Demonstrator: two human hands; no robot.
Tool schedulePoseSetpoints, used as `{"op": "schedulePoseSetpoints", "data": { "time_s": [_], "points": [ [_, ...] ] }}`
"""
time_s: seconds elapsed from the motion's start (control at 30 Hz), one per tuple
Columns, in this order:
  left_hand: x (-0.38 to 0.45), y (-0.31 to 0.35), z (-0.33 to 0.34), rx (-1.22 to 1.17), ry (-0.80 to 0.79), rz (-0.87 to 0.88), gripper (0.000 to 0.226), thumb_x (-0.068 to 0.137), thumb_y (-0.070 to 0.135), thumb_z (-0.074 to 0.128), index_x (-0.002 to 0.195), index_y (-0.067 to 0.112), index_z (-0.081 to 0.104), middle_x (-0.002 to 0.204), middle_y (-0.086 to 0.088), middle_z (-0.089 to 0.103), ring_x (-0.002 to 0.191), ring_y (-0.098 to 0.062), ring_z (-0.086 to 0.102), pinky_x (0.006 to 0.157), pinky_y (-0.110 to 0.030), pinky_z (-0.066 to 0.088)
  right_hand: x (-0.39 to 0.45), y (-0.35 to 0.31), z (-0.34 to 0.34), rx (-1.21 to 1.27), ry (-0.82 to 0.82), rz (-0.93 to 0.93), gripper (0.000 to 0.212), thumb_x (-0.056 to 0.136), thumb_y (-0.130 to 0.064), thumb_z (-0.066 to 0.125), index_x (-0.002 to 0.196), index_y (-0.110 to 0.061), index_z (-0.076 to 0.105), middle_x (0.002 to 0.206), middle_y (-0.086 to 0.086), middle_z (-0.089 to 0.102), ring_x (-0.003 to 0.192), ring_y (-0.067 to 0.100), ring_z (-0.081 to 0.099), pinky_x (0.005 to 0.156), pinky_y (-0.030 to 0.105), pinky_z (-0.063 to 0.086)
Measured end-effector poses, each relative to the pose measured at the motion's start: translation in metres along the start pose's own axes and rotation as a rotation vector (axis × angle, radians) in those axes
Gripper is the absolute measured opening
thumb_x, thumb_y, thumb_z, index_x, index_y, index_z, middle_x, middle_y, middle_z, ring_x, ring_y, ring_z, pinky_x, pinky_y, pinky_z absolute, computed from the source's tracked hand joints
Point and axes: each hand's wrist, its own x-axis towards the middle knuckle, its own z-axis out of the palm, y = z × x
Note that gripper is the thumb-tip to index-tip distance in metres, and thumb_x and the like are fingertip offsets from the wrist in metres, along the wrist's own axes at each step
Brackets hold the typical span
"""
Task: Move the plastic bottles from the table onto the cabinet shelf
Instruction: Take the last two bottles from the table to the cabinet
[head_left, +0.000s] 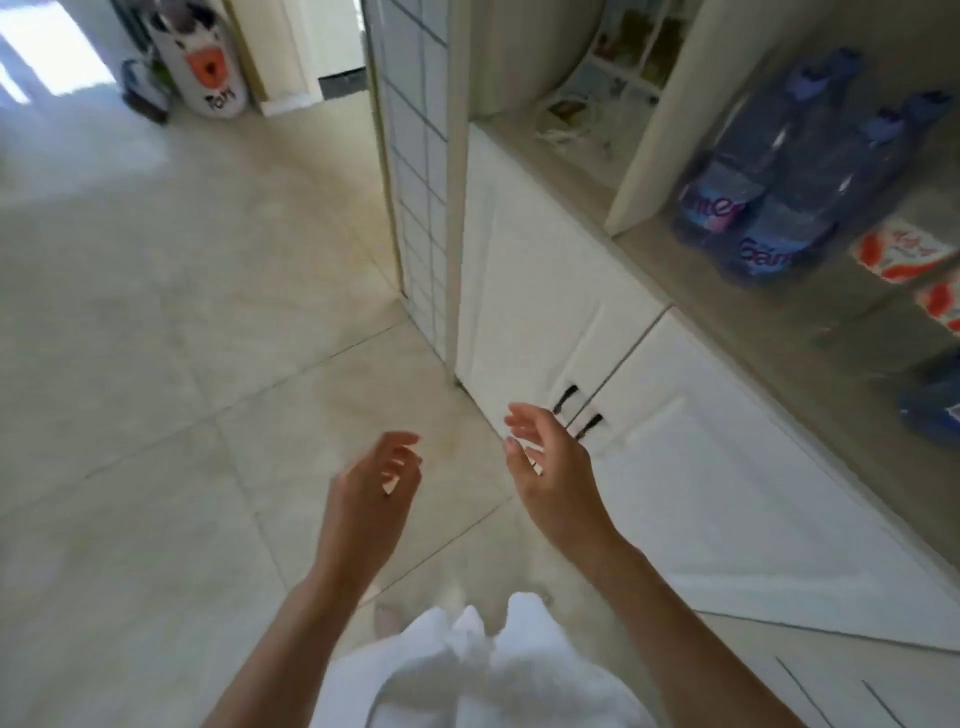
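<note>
While both hands hang over the tiled floor (171, 312) in the lower middle of the frame, neither has hold of anything. The left hand (371, 480) sits just left of centre with its fingers loosely curled and its grip slack, palm turned inward. The right hand (553, 465) is near it to the right, fingers spread and relaxed, its grip wide and bare, in front of the white cabinet doors (675, 467) with their two dark handles (576, 410). Both bare forearms run down to the bottom edge, on either side of a white garment (483, 670). At the upper right of the frame, two blue plastic bottles (769, 176) stand side by side on the cabinet shelf (670, 260), touching or very nearly so, each with a blue cap and a blue-and-pink label. The nearer one stands a little forward of the other, just beside the shelf's front edge. Just right of them on the same shelf lie white packets (901, 249) with orange-red print, and further down the right edge is a dark blue thing (935, 400) too blurred to name. An upright white divider (670, 119) separates the bottles from a compartment at the upper middle that holds a large pale rounded vessel (540, 47). At the upper left a white bag (205, 67) with an orange patch stands on the floor.
</note>
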Motion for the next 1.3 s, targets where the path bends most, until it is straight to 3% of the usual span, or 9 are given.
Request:
{"op": "schedulePoseSetpoints", "data": {
  "time_s": [0.07, 0.27, 0.37, 0.5, 0.7, 0.93, 1.0, 1.13, 1.3],
  "points": [
    [-0.01, -0.028, -0.038, 0.031, 0.056, -0.053, 0.022, 0.088, 0.008, 0.065, 0.101, 0.026, 0.065, 0.08, 0.01, 0.07, 0.074, -0.006, 0.068, 0.068, -0.022, 0.053, 0.003, -0.022, 0.039, -0.014, -0.076, -0.044, 0.032, 0.094, -0.016, 0.054, 0.126, -0.013, 0.054, 0.118, 0.001, 0.063, 0.112, 0.012, 0.059, 0.101, 0.034, 0.048],
    [-0.044, -0.102, -0.137, 0.091, 0.236, -0.199, 0.021, 0.087, 0.007, 0.066, 0.099, 0.024, 0.067, 0.081, 0.013, 0.068, 0.072, 0.003, 0.065, 0.065, -0.009, 0.05, 0.003, -0.083, 0.159, -0.086, -0.316, -0.22, 0.033, 0.093, -0.015, 0.057, 0.126, -0.011, 0.055, 0.116, 0.002, 0.065, 0.107, 0.011, 0.061, 0.097, 0.026, 0.049],
    [-0.062, -0.125, -0.168, 0.077, 0.329, -0.282, 0.018, 0.087, 0.007, 0.066, 0.099, 0.02, 0.068, 0.081, 0.012, 0.069, 0.071, 0.0, 0.067, 0.067, -0.022, 0.057, 0.001, -0.103, 0.206, -0.114, -0.423, -0.314, 0.033, 0.092, -0.014, 0.058, 0.125, -0.01, 0.056, 0.113, 0.002, 0.066, 0.105, 0.01, 0.062, 0.096, 0.026, 0.05],
    [-0.09, -0.159, -0.202, 0.019, 0.542, -0.477, 0.015, 0.088, 0.009, 0.063, 0.099, 0.019, 0.069, 0.08, 0.009, 0.072, 0.069, -0.002, 0.067, 0.068, -0.029, 0.058, -0.006, -0.135, 0.272, -0.176, -0.631, -0.424, 0.033, 0.091, -0.014, 0.059, 0.124, -0.01, 0.057, 0.109, -0.001, 0.066, 0.102, 0.012, 0.063, 0.092, 0.024, 0.049],
    [-0.109, -0.186, -0.23, -0.1, 0.771, -0.685, 0.014, 0.09, 0.012, 0.062, 0.1, 0.021, 0.068, 0.082, 0.014, 0.07, 0.073, 0.003, 0.065, 0.064, -0.013, 0.052, -0.01, -0.176, 0.361, -0.311, -0.925, -0.572, 0.034, 0.092, -0.014, 0.058, 0.125, -0.012, 0.055, 0.111, -0.001, 0.067, 0.105, 0.011, 0.062, 0.089, 0.013, 0.039],
    [-0.114, -0.225, -0.294, -0.144, 1.019, -0.899, 0.014, 0.091, 0.017, 0.062, 0.103, 0.023, 0.067, 0.085, 0.014, 0.069, 0.073, 0.002, 0.063, 0.064, -0.006, 0.047, -0.004, -0.241, 0.461, -0.397, -1.185, -0.798, 0.034, 0.094, -0.017, 0.056, 0.128, -0.014, 0.053, 0.117, -0.002, 0.065, 0.111, 0.01, 0.059, 0.085, 0.008, 0.031],
    [-0.112, -0.234, -0.314, -0.144, 1.046, -0.936, 0.015, 0.092, 0.019, 0.062, 0.105, 0.023, 0.066, 0.086, 0.016, 0.067, 0.075, 0.002, 0.063, 0.066, -0.009, 0.049, -0.002, -0.258, 0.487, -0.373, -1.223, -0.841, 0.034, 0.093, -0.017, 0.057, 0.127, -0.014, 0.054, 0.116, -0.003, 0.066, 0.109, 0.009, 0.06, 0.087, 0.011, 0.035],
    [-0.112, -0.245, -0.348, -0.139, 1.091, -1.004, 0.018, 0.093, 0.024, 0.059, 0.11, 0.026, 0.063, 0.092, 0.019, 0.066, 0.079, 0.0, 0.064, 0.077, -0.031, 0.057, -0.009, -0.289, 0.537, -0.375, -1.319, -0.918, 0.035, 0.092, -0.016, 0.059, 0.126, -0.014, 0.053, 0.113, -0.002, 0.066, 0.107, 0.011, 0.06, 0.092, 0.021, 0.042],
    [-0.142, -0.26, -0.372, -0.183, 1.233, -1.108, 0.021, 0.091, 0.021, 0.06, 0.111, 0.026, 0.063, 0.097, 0.019, 0.066, 0.082, -0.002, 0.065, 0.081, -0.031, 0.056, -0.047, -0.313, 0.59, -0.419, -1.492, -1.039, 0.035, 0.093, -0.02, 0.057, 0.128, -0.017, 0.052, 0.115, -0.004, 0.064, 0.109, 0.009, 0.058, 0.091, 0.019, 0.04]
  ]
}}
